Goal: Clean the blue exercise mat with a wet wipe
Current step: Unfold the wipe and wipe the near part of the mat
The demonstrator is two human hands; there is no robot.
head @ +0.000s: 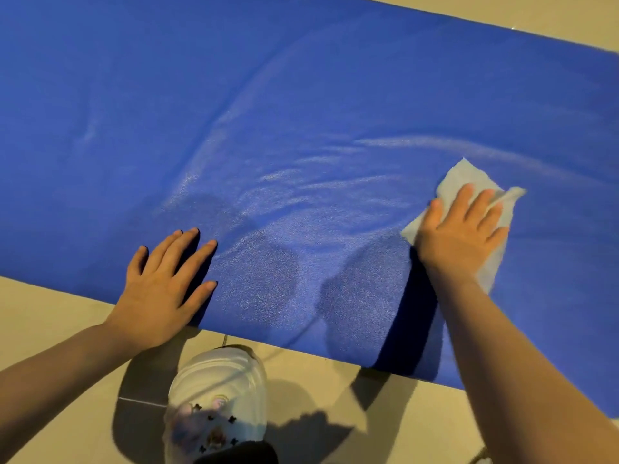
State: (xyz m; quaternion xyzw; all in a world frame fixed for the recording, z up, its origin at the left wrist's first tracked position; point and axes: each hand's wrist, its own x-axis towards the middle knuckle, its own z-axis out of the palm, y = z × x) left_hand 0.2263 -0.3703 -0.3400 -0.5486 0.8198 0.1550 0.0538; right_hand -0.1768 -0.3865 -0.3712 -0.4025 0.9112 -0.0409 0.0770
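Beige tiled floor [60,316], blue mat [301,112] spread flat across it, filling most of view. Shiny damp streaks arc over mat's middle and right. Right hand [465,229] lies flat on white wipe [459,182], fingers straight, pressing wipe against mat near its near edge, right side. Left hand [160,289] rests palm-down on mat's near edge, fingers straight and spread, holding nothing. White shoe [217,390] with small charms on floor just below mat edge, between arms

Bare forearms, charm-studded white clog [217,393]
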